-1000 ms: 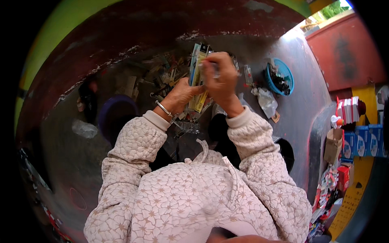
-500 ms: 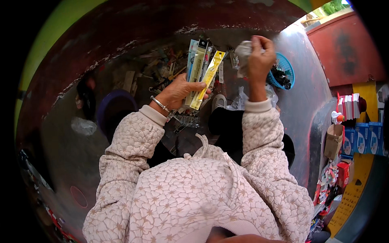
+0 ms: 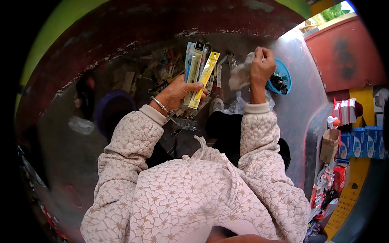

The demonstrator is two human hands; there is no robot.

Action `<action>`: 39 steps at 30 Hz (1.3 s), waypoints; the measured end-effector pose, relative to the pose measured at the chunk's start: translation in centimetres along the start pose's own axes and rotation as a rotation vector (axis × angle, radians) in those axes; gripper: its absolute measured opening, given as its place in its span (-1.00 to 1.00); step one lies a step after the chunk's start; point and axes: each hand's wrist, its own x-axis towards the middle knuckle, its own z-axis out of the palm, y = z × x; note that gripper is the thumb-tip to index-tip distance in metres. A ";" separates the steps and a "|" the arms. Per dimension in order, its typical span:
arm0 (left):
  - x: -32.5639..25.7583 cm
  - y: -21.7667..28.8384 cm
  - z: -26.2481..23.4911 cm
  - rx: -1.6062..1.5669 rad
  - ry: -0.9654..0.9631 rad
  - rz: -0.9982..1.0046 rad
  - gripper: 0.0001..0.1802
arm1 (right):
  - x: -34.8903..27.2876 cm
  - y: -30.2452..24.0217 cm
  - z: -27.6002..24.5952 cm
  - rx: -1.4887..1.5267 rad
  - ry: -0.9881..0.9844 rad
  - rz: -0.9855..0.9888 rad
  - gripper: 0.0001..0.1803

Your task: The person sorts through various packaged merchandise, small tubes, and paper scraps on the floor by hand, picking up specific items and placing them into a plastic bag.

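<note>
A fan of long, narrow blister packets (image 3: 199, 75) is gripped in the left hand (image 3: 175, 94), the fingers curled round their lower ends and the thumb pressed across the front. The frontmost packet is yellow, with a pale blue and a cream one behind it, and all are held tilted slightly to the right, above the cluttered grey worktop (image 3: 133, 81). A metal bangle (image 3: 159, 103) is worn on the left wrist.

The right hand (image 3: 261, 68) is raised and closed into a fist around a crumpled whitish cloth (image 3: 240, 75), which hangs down to the left of the wrist. The cloth is held just beside the packets but apart from them.

A small blue plastic basket (image 3: 283, 75) with dark items inside is seen immediately behind the right hand. A crumpled clear plastic bag (image 3: 237, 106) lies on the worktop below the cloth. Both arms are covered by quilted cream sleeves (image 3: 133, 141). Stacked blue and red boxes (image 3: 358, 141) are visible at the far right.
</note>
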 end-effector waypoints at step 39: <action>0.8 -0.3 0.5 -0.030 -0.072 0.066 -0.76 | -4.2 -2.1 2.1 0.608 -0.945 0.535 -0.73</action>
